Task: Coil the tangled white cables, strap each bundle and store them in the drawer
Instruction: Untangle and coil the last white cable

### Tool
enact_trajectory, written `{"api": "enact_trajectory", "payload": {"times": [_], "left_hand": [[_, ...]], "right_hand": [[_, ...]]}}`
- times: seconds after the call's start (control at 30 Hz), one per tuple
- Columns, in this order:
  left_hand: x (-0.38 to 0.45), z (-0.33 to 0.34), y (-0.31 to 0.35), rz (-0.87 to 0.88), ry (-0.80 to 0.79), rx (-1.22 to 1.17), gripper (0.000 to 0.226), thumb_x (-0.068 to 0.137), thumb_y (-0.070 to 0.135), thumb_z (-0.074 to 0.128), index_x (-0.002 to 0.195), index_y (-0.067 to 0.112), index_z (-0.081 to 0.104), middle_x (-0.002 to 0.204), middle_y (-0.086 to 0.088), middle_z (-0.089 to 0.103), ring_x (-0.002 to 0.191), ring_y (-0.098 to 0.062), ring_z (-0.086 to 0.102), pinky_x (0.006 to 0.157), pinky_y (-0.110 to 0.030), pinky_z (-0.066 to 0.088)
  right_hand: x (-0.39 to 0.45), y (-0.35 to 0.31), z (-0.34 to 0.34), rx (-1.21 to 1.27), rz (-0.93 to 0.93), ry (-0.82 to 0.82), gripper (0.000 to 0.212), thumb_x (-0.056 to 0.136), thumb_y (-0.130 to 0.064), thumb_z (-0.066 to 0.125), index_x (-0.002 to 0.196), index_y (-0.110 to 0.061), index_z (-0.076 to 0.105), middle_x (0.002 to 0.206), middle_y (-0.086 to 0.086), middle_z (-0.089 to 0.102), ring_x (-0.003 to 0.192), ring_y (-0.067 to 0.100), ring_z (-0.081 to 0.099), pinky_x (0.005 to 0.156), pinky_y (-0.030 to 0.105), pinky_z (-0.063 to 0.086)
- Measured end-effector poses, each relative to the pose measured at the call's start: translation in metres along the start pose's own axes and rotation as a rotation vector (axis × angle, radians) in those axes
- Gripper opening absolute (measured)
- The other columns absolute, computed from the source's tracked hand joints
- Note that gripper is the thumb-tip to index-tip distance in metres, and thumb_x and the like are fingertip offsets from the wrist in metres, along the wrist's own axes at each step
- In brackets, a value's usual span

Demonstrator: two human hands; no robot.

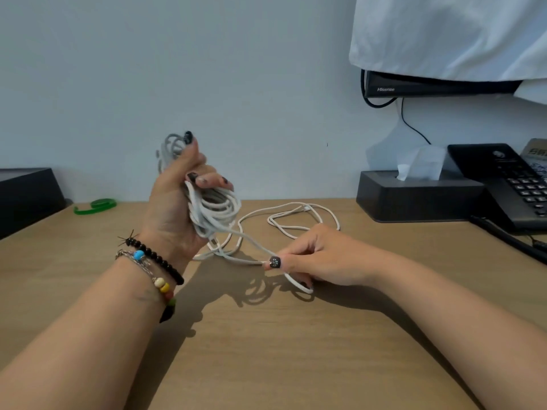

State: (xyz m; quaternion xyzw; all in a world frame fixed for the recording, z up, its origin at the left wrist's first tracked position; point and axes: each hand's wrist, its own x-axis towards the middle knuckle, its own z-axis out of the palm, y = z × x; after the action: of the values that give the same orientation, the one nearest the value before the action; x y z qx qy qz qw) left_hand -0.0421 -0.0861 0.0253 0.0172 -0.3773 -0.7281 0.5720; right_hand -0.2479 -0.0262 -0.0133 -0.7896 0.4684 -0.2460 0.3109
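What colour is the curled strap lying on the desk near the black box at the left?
The strap is bright green, seen best in the head view, lying on the wooden desk.

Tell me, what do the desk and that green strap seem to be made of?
Desk: probably wood-look laminate, matt; faint grain lines show.
Green strap: shiny, slightly see-through, so likely plastic or silicone; too small to be sure.

Illumination even and bright. Soft-edged shadows of both forearms fall toward the viewer on the desk [266, 350]. No glare noted. Wide-angle bowing evident at frame edges; slight overall softness.
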Motion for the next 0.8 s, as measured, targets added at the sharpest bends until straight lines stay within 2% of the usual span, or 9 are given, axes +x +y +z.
{"api": "enact_trajectory", "payload": {"times": [0.03,0.1,0.23,0.37,0.47,0.57,0.67,0.8], "left_hand": [[-0.002,0.001,-0.002,-0.069,-0.089,0.020,0.035,0.076,0.027,0.077,0.067,0.019,0.044,0.048,0.010,0.043,0.043,0.000,0.049,0.057,-0.019,0.050],[-0.005,0.003,-0.007,-0.163,-0.207,0.099,0.045,0.066,0.026,0.087,0.073,0.019,0.044,0.050,0.010,0.042,0.045,-0.001,0.049,0.057,-0.020,0.051],[-0.009,0.009,-0.014,-0.270,-0.281,0.273,0.041,0.060,0.026,0.091,0.070,0.018,0.052,0.051,0.008,0.044,0.046,-0.005,0.050,0.058,-0.024,0.053],[-0.014,0.007,-0.023,-0.311,-0.240,0.671,0.020,0.066,0.025,0.084,0.065,0.020,0.064,0.057,0.000,0.057,0.052,-0.015,0.057,0.065,-0.031,0.053],[-0.016,0.015,-0.027,-0.253,-0.132,1.041,0.015,0.077,0.015,0.076,0.066,0.014,0.066,0.060,-0.009,0.061,0.052,-0.020,0.057,0.062,-0.033,0.052],[-0.015,0.020,-0.029,-0.123,-0.061,1.428,0.011,0.081,0.005,0.072,0.080,0.000,0.062,0.062,-0.006,0.056,0.052,-0.013,0.052,0.056,-0.025,0.047],[-0.014,0.016,-0.033,-0.116,-0.066,1.509,0.013,0.082,0.006,0.070,0.084,-0.001,0.060,0.063,-0.006,0.053,0.053,-0.012,0.048,0.055,-0.026,0.043],[-0.014,0.011,-0.036,-0.094,-0.089,1.557,0.017,0.079,0.016,0.076,0.086,0.008,0.063,0.069,-0.012,0.062,0.057,-0.011,0.052,0.057,-0.028,0.045]], "right_hand": [[0.001,0.000,-0.001,-0.018,0.015,-0.015,0.042,0.098,-0.033,0.058,0.059,-0.019,0.066,0.055,-0.001,0.055,0.065,0.016,0.057,0.079,0.038,0.050],[0.000,-0.002,-0.002,-0.048,0.056,-0.034,0.048,0.099,-0.030,0.057,0.052,-0.021,0.056,0.053,-0.003,0.052,0.057,0.012,0.045,0.069,0.031,0.042],[0.002,-0.001,0.000,-0.082,0.104,0.012,0.040,0.097,-0.022,0.057,0.061,-0.006,0.061,0.053,0.002,0.051,0.053,0.011,0.040,0.059,0.023,0.036],[0.006,0.006,0.000,-0.138,0.170,0.177,0.023,0.095,-0.027,0.062,0.076,-0.031,0.074,0.053,-0.004,0.059,0.053,0.010,0.050,0.061,0.030,0.044],[0.006,0.004,-0.003,-0.257,0.156,0.283,0.024,0.094,-0.037,0.062,0.076,-0.026,0.074,0.054,-0.007,0.058,0.053,0.010,0.047,0.058,0.030,0.039],[0.007,0.004,-0.005,-0.358,0.122,0.394,0.032,0.093,-0.042,0.060,0.075,-0.019,0.072,0.061,-0.002,0.060,0.057,0.012,0.046,0.056,0.030,0.033],[0.007,0.005,-0.006,-0.382,0.109,0.424,0.032,0.093,-0.041,0.061,0.072,-0.019,0.069,0.061,-0.002,0.057,0.058,0.014,0.046,0.055,0.031,0.031],[0.004,0.001,-0.004,-0.335,0.084,0.390,0.020,0.096,-0.030,0.058,0.079,-0.026,0.067,0.063,-0.011,0.054,0.059,0.008,0.047,0.054,0.026,0.032]]}}
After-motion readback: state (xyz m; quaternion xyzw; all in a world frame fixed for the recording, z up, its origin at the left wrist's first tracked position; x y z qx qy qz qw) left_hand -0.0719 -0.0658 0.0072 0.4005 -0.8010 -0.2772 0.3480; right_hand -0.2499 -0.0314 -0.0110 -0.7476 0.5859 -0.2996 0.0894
